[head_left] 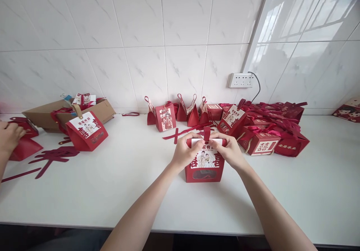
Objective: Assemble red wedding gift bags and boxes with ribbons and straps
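A red gift box with a cartoon couple on its white front panel and a small clear window stands upright on the white table. Both hands grip its top edge from either side. My left hand pinches the upper left, thumb on the front panel and fingers behind. On the upper right, my right hand pinches in the same way, the two thumbs close together. Between the hands a dark red ribbon loop sticks up from the top. The fingertips behind the box are hidden.
Finished-looking red boxes crowd the right rear, several smaller ones along the wall. Left stand a cardboard tray, another couple box and loose ribbons. Another person's hand touches a red box. A power strip hangs on the wall.
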### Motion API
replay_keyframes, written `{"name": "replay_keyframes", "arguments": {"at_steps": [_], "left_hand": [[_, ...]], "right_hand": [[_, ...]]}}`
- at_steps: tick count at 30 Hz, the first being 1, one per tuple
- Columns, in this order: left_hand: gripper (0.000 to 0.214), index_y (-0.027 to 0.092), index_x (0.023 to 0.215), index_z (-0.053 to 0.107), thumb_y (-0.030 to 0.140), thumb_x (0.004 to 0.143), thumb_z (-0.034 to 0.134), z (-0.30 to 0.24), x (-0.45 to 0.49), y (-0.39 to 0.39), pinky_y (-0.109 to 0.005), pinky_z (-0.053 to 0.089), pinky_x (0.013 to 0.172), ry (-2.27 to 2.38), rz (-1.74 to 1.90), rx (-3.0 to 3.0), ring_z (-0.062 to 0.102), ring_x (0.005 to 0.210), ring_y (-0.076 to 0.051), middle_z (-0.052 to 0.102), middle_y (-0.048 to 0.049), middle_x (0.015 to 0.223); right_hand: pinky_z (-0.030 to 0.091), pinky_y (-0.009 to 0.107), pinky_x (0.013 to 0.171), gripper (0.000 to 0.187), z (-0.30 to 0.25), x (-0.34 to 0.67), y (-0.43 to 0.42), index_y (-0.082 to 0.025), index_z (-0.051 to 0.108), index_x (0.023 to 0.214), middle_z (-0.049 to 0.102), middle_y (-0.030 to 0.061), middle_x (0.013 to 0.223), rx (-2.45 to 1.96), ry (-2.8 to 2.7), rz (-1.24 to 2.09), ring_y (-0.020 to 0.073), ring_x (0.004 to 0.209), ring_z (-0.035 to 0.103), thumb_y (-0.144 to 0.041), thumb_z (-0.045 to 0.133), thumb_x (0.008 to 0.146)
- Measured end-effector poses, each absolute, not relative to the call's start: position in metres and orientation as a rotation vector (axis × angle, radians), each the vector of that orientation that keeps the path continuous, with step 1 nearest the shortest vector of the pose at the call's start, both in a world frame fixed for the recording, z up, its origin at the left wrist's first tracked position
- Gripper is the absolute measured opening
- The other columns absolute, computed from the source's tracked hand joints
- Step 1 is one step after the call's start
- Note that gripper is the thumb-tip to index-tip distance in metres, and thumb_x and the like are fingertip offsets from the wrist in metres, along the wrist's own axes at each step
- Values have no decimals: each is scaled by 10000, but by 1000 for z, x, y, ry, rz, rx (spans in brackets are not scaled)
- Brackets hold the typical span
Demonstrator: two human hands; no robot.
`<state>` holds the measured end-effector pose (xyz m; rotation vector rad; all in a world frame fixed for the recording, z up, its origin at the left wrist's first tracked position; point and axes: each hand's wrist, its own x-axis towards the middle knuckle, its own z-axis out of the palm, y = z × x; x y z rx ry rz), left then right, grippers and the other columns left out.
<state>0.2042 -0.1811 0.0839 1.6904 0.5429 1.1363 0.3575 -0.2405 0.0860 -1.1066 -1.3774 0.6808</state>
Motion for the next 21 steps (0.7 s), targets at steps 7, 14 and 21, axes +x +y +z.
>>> {"name": "replay_keyframes", "arguments": {"at_steps": [7, 14, 21], "left_hand": [[376, 158, 778, 667, 511, 743, 545, 74, 197, -160, -298, 439, 654, 311, 1014, 1412, 606, 703, -205, 668, -46, 734], [506, 160, 801, 679, 625, 750, 489, 59, 196, -140, -290, 429, 657, 422, 699, 1165, 606, 741, -214, 692, -70, 790], [313, 203, 758, 661, 503, 667, 656, 73, 196, -151, -285, 433, 604, 373, 773, 985, 613, 693, -202, 685, -28, 740]], "right_hand": [[445, 231, 603, 262, 85, 365, -243, -211, 619, 881, 601, 9, 885, -1079, -1316, 758, 149, 720, 576, -449, 609, 773], [480, 268, 604, 360, 80, 373, -229, -154, 642, 746, 678, 49, 729, -1262, -983, 711, 194, 679, 623, -511, 664, 718], [538, 308, 600, 238, 69, 369, -216, -176, 619, 799, 701, 71, 761, -1110, -614, 1163, 197, 667, 664, -408, 570, 799]]}}
